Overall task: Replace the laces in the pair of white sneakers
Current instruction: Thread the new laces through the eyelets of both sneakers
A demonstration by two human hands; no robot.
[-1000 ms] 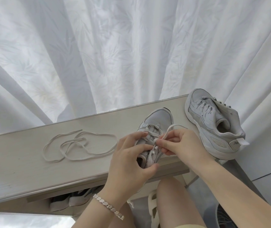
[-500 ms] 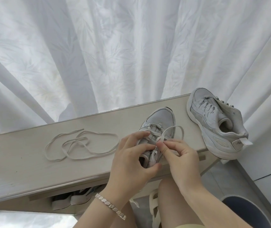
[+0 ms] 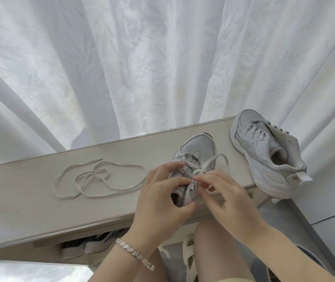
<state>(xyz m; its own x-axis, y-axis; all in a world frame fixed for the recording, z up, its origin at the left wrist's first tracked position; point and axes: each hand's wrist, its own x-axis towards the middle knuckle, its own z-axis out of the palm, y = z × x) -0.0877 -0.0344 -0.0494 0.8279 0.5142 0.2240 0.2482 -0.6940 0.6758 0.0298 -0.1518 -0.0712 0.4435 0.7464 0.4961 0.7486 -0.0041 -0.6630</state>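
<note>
Near sneaker [image 3: 198,153]: upright on the bench [image 3: 30,210] by its front edge. Long axis runs 7 to 1 o'clock, toe at 1, heel toward the person.
Left hand [image 3: 160,200]: curled round the heel end and collar from the 9 o'clock side, fingertips up on the tongue. It grips the shoe.
Right hand [image 3: 229,200]: comes in from 4 o'clock with its fingertips at the upper eyelets. They are blurred, so I cannot tell whether they pinch the lace or only touch it.
Threaded lace [image 3: 211,161]: loops out of the eyelet rows toward 1 o'clock and comes back under the right hand.
Key relation: the working eyelets sit between the 2 hands, and the right hand is nearer the free loop. Any pull likely runs across the shoe's axis, toward 3 o'clock.
Loose lace [image 3: 122,164]: coiled flat at 9 o'clock of the left hand, well apart.
Far sneaker [image 3: 264,153]: on its side at 2 o'clock, laced, overhanging the bench's right end.
Stage: cannot tell whether the lace is going in or coming out.
</note>
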